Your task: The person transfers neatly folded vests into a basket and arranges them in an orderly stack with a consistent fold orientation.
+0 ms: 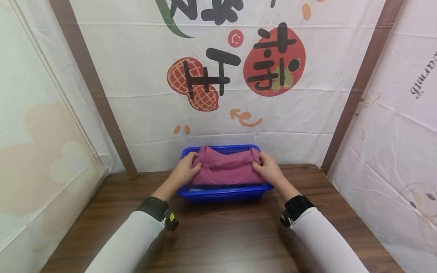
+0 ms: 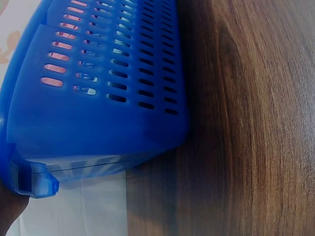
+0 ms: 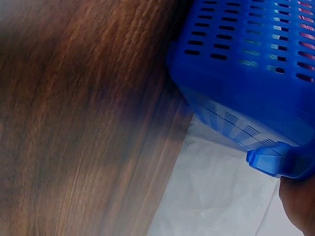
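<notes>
A folded pink shirt [image 1: 227, 167], its curved neckline toward the front, lies in the top of a blue plastic basket [image 1: 218, 193]. My left hand [image 1: 186, 168] pinches the shirt's left end between thumb and fingers. At the opposite end my right hand [image 1: 268, 170] grips the shirt in the same way. Both wrist views look under the rim at the slotted basket wall [image 2: 98, 123]; pink and pale cloth shows through the slots. Only a bit of each hand appears there, at the frame edge.
The basket stands at the back of a brown wood-grain table [image 1: 222, 235], close to a white printed cloth wall [image 1: 150, 113]. More printed cloth hangs at the left and right sides. Black bands with small devices [image 1: 158, 210] circle both wrists.
</notes>
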The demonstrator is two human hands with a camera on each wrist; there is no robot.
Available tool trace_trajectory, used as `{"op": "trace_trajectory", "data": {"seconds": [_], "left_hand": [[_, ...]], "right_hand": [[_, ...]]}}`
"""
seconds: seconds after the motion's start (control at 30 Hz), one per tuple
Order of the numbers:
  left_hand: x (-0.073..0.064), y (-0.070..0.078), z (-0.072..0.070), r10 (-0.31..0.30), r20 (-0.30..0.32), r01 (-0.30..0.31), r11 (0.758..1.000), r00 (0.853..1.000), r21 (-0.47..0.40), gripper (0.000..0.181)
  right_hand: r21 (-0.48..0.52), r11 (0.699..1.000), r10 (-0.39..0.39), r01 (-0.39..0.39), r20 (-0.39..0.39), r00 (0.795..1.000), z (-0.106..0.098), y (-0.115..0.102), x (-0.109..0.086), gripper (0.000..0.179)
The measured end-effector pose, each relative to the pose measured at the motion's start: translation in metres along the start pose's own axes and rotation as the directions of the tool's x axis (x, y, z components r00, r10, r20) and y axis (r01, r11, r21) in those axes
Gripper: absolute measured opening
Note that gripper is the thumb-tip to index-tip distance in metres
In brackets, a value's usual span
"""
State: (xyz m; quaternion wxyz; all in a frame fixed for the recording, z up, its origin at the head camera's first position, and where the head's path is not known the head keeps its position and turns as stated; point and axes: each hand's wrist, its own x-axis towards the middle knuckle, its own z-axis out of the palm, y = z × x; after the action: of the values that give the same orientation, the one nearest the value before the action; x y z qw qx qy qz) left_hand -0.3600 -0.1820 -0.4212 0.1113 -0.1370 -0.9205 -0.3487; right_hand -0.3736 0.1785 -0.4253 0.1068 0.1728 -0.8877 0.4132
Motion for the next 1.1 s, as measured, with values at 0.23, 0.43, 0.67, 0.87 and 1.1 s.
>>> {"op": "trace_trajectory", "data": {"seconds": [0.23,0.43,0.67,0.87,1.1], "left_hand": [[0.003,-0.001,0.003,0.003,0.002,-0.004,0.998,1.0,0.059,0.043],[0.004,0.002,0.006,-0.042,0.032,0.039,0.995,0.999,0.088,0.043],[0.006,0.003,0.011,-0.061,0.045,0.055,0.99,0.997,0.126,0.044],[0.008,0.008,0.01,-0.059,0.049,0.05,0.987,0.997,0.154,0.045],[0.008,0.011,0.011,-0.089,0.043,0.076,0.966,0.995,0.247,0.044]], "right_hand": [[-0.07,0.997,0.01,-0.009,0.017,1.0,0.003,-0.003,0.002,0.019],[-0.129,0.99,0.06,-0.054,0.04,0.997,0.001,-0.004,0.005,0.018],[-0.186,0.978,0.106,-0.093,0.061,0.992,0.001,-0.005,0.006,0.019],[-0.194,0.973,0.136,-0.123,0.055,0.989,0.001,-0.008,0.008,0.021],[-0.238,0.964,0.13,-0.116,0.042,0.991,0.005,-0.012,0.013,0.023]]}}
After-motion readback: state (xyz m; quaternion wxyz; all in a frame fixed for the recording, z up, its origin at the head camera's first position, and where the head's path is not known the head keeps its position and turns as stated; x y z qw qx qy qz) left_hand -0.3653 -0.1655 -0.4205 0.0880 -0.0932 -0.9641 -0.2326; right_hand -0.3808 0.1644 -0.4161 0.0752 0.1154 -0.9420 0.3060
